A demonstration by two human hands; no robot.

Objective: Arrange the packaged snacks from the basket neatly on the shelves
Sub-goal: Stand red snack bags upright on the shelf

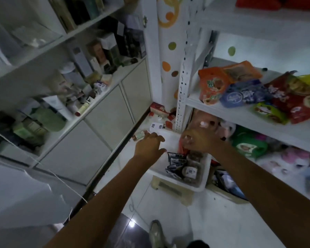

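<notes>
Basket (199,187), right fingers (190,138) curled on packet (184,149)

Dim, motion-blurred, edges fisheye-warped.

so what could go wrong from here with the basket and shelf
The basket sits on a small stool and seems to overhang it; with the left hand and right hand at it, a push on its rim might tip it. The green packet lies at the front edge of the shelf, so adding more could knock it off.
</notes>
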